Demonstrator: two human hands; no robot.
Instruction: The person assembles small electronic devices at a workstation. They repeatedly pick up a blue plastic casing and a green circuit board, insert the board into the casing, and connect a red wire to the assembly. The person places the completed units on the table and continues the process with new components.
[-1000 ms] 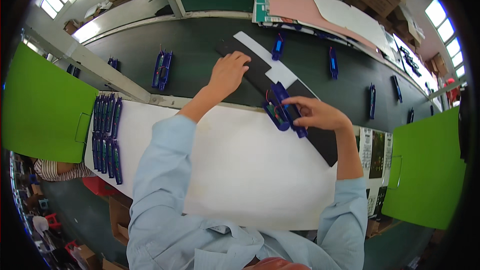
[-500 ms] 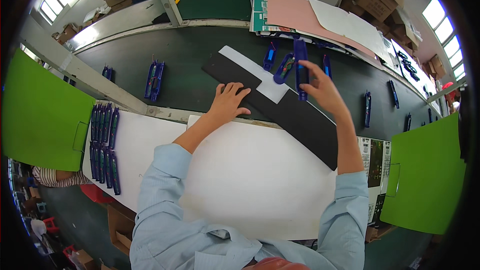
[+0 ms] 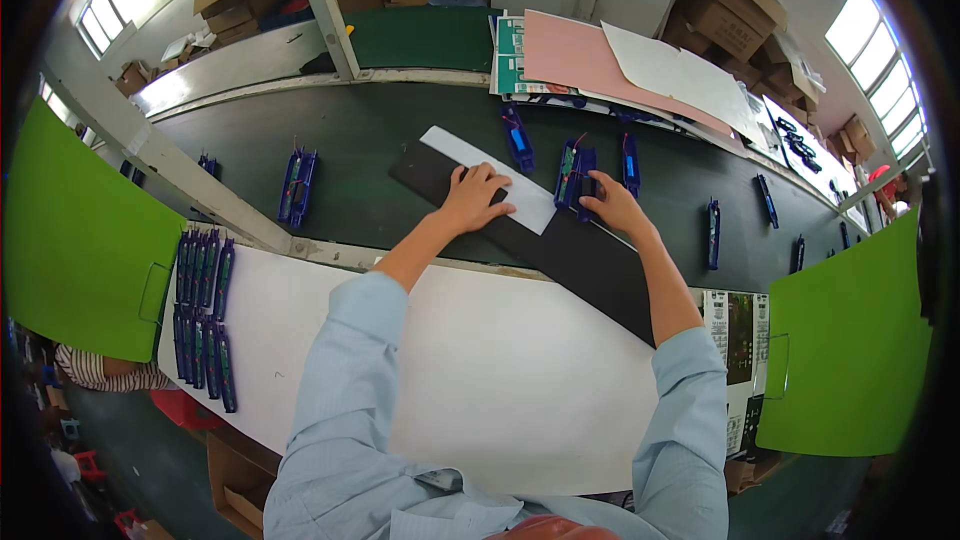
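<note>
A long black board (image 3: 600, 285) lies slantwise on the dark green bench, with a white strip (image 3: 530, 208) along its upper left part. My left hand (image 3: 472, 200) rests on the strip and board, fingers spread. My right hand (image 3: 615, 208) has its thumb and fingers at the right side of a blue plastic housing (image 3: 586, 168), which stands beside another blue housing with a circuit board (image 3: 567, 175) at the board's far edge. Farther back are a blue housing with a red wire (image 3: 518, 137) and one more blue housing (image 3: 630, 165).
Rows of blue housings (image 3: 205, 280) lie on the white tabletop (image 3: 520, 370) to the left. Others lie along the green bench (image 3: 370, 100). Stacked card sheets (image 3: 570, 50) stand at the back. Green panels (image 3: 840, 340) flank both sides, and a metal post (image 3: 190, 170) rises at left.
My right hand has lowered its blue housing leftward, beside the one with the circuit board. My left hand has shifted onto the white strip. The whole view has shifted slightly.
</note>
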